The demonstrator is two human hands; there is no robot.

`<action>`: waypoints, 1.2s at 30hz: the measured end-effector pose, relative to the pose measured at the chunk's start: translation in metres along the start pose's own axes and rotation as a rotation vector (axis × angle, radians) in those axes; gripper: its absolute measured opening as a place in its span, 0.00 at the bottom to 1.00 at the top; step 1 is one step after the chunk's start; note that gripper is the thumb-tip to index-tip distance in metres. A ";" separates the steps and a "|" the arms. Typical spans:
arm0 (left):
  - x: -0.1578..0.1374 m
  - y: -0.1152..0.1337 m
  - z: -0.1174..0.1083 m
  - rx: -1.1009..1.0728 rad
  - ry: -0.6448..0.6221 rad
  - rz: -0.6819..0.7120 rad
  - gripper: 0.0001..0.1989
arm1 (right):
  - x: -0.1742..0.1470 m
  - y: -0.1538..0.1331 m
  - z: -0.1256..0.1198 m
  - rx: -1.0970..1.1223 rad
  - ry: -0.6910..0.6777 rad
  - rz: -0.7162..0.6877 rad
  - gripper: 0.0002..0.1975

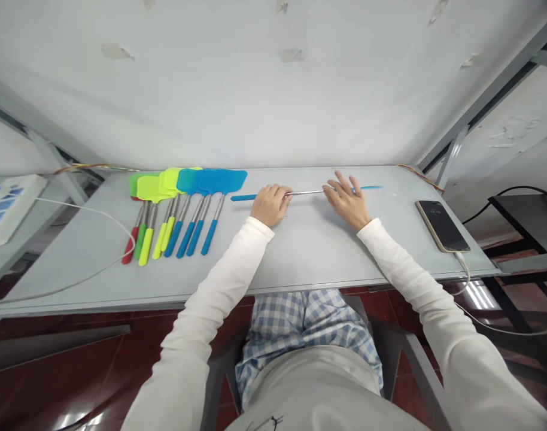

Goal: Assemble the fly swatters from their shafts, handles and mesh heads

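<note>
1. Flyswatter (pixel 307 192) stretches crosswise over the bench (pixel 318 257), between both hands, blue handle leftward, blue head seen edge-on at right; whether it touches the surface is unclear.
2. Left hand (pixel 270 205): grip clamped around the metal shaft beside the handle.
3. Right hand (pixel 346 199): at the shaft's far part, some fingers raised; I cannot tell whether its grip is closed.
4. Multicoloured flyswatters (pixel 190 181) overlap at left; a smartphone (pixel 443 225) lies at right.

Left hand (pixel 270 205) curls, right hand (pixel 348 203) (loosely) splays.
</note>
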State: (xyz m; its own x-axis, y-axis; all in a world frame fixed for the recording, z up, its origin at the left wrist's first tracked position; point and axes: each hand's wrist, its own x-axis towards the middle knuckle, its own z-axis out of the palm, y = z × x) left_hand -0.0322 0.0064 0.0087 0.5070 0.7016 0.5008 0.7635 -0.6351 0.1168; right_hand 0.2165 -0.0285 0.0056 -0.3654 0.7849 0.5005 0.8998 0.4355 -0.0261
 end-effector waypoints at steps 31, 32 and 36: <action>-0.004 -0.023 -0.013 0.172 -0.148 -0.103 0.26 | 0.002 0.054 -0.009 -0.233 0.063 -0.021 0.18; -0.006 -0.031 -0.015 0.181 -0.136 -0.104 0.26 | 0.000 0.061 -0.010 -0.238 0.094 0.002 0.18; -0.014 -0.060 -0.023 0.249 -0.133 -0.067 0.27 | -0.005 0.078 -0.012 -0.245 0.142 0.036 0.18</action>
State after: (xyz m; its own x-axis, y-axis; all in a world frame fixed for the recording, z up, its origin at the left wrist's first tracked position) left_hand -0.0940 0.0270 0.0145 0.4879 0.7859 0.3798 0.8632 -0.4990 -0.0765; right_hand 0.2916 -0.0033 0.0112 -0.3102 0.7207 0.6200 0.9489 0.2749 0.1551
